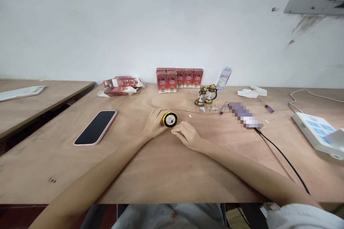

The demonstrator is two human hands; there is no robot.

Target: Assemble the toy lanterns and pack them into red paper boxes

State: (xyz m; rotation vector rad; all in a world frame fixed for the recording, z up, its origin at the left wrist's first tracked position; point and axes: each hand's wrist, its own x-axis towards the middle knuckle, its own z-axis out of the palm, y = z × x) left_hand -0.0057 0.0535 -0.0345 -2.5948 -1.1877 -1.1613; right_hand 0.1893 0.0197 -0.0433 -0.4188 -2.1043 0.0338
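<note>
My left hand is wrapped round a small lantern with a gold rim, its round base turned toward me. Inside the black ring of that base a pale centre with small parts shows. Just right of it, my right hand has thumb and fingers pinched together near the rim. A tiny white bit shows at the fingertips, too small to name. Beyond my hands stand two small brass-coloured lanterns with clear glass, one of them leaning. Bent wire pieces lie in front of them.
Red boxes stand at the back, with opened red cartons to their left. A phone lies at left. Rightward are a bottle, a screwdriver, a pixelated device on a black cable, tissue and a power strip.
</note>
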